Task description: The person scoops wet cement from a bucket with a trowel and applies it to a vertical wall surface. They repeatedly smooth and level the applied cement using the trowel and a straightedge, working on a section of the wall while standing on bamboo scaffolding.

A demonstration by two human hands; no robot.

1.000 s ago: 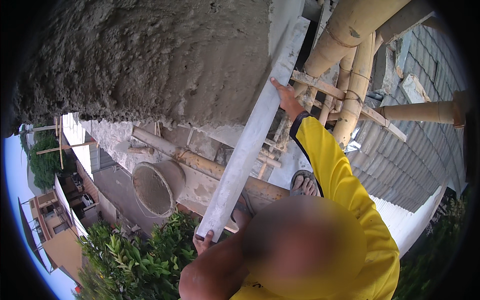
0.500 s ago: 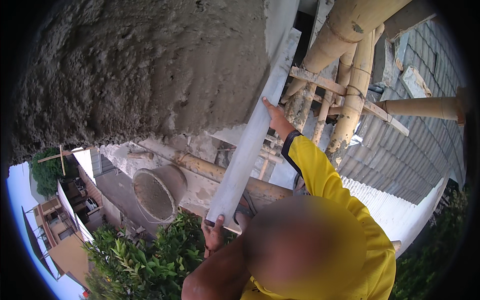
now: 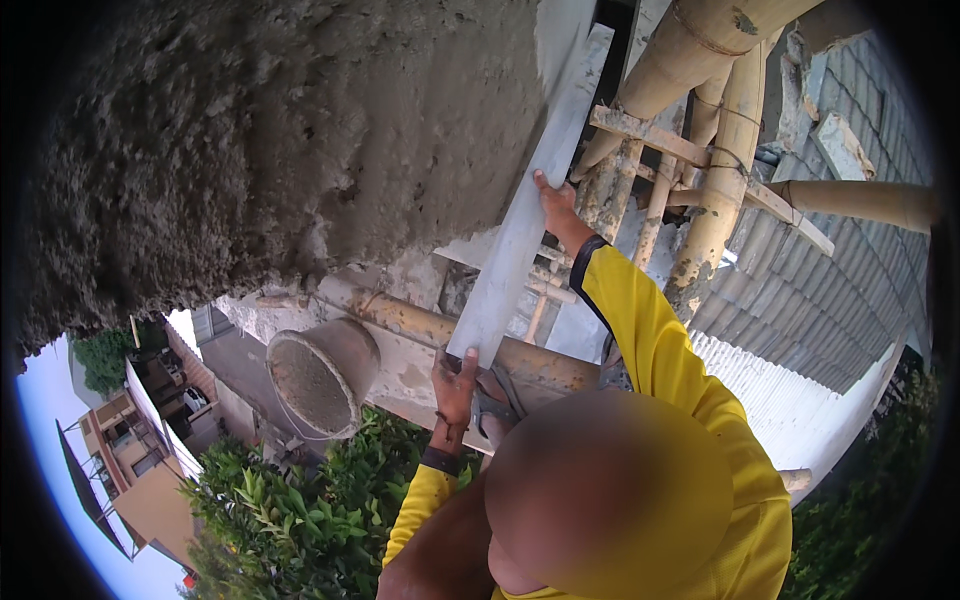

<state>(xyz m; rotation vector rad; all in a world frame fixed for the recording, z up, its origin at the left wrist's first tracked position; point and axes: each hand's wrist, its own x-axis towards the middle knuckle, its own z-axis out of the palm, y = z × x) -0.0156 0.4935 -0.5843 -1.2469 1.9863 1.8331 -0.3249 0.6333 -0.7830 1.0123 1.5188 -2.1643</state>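
A long pale straightedge [image 3: 503, 272] slants across the middle, its far end against the wet grey mortar wall [image 3: 330, 130]. My left hand [image 3: 455, 388] is closed on its near end, thumb on the upper face. Higher along the right edge, my right hand [image 3: 560, 208] grips the same bar, with its thumb on top and the other fingers mostly hidden. Left of the bar stands a bucket [image 3: 362, 362] holding grey mortar, its wire handle hanging down.
Bamboo scaffold poles [image 3: 728, 185] and a wooden crosspiece [image 3: 650, 135] stand close to my right hand. Another bamboo pole [image 3: 405, 318] runs beneath the straightedge, beside the bucket. Leafy branches [image 3: 300, 510] lie below left, and a grey tiled roof [image 3: 790, 310] is at right.
The straightedge has shifted up and slightly right along the wall, with both hands still on it. My left hand has risen, and its yellow sleeve now shows.
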